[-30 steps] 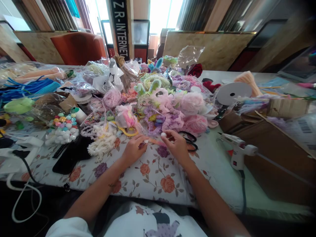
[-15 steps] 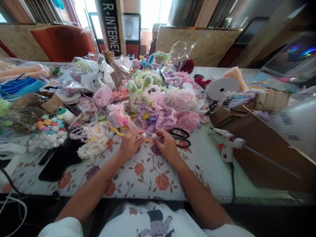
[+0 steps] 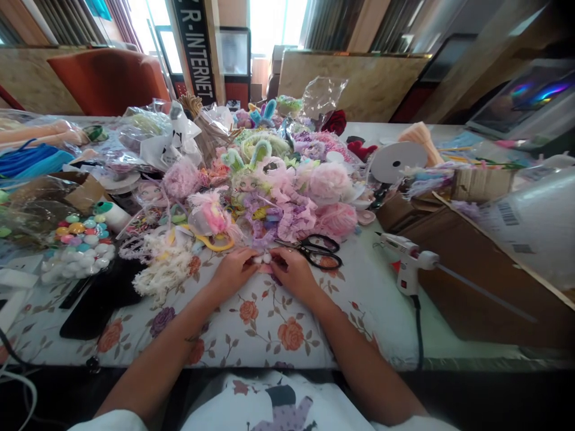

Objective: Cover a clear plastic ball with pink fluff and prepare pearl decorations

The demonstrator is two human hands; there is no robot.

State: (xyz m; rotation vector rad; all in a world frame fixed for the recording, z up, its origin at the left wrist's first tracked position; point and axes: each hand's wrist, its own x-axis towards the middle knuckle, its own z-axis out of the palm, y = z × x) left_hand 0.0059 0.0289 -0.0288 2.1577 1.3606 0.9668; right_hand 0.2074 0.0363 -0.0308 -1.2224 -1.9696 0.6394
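Note:
Small white pom-poms (image 3: 266,258) sit close together between my two hands, with a bit of peach-pink material (image 3: 265,269) just below them. My left hand (image 3: 234,272) pinches the pom-poms from the left, fingers closed. From the right, my right hand (image 3: 291,272) closes its fingers on them too. Black-handled scissors (image 3: 321,251) lie just right of my right hand. Behind my hands rises a heap of pink and lilac yarn and ruffles (image 3: 294,215), with a doll face among it.
A white glue gun (image 3: 408,263) with its cord lies at right, beside a cardboard box (image 3: 467,281). At left are a black phone (image 3: 96,305), cream yarn (image 3: 166,263) and a bag of coloured pom-poms (image 3: 83,245). A white spool (image 3: 398,162) stands behind.
My hands have come closer together, and the white pom-poms that were apart now sit side by side. More of the scissors shows. The view has shifted slightly.

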